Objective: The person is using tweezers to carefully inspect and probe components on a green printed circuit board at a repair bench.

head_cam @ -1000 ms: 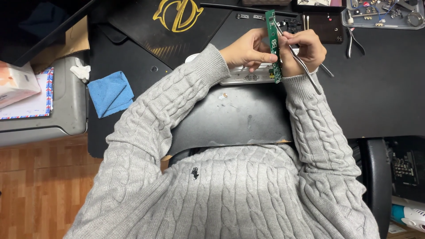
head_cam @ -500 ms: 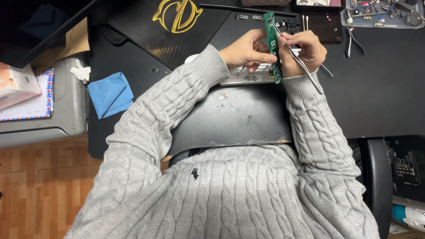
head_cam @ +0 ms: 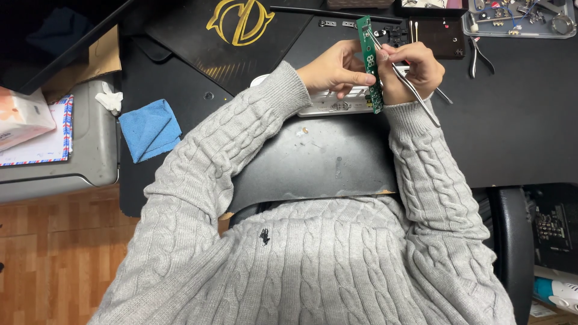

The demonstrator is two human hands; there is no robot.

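A narrow green circuit board (head_cam: 368,42) stands on edge above the black desk, pinched by my left hand (head_cam: 334,69) from the left. My right hand (head_cam: 415,69) grips metal tweezers (head_cam: 415,96); their tips touch the upper part of the board, and their long end slants down past my wrist. Under both hands lies a white device housing (head_cam: 328,105). Grey cable-knit sleeves cover both forearms.
A blue cloth (head_cam: 150,129) lies at the left on the black mat (head_cam: 325,162). Further left sit a grey box (head_cam: 66,168) and a tissue box (head_cam: 21,117). A clear tray of small parts (head_cam: 518,18) and pliers (head_cam: 478,54) are at the far right.
Both hands and the board have stayed almost still; the tweezers shifted only slightly against the board.
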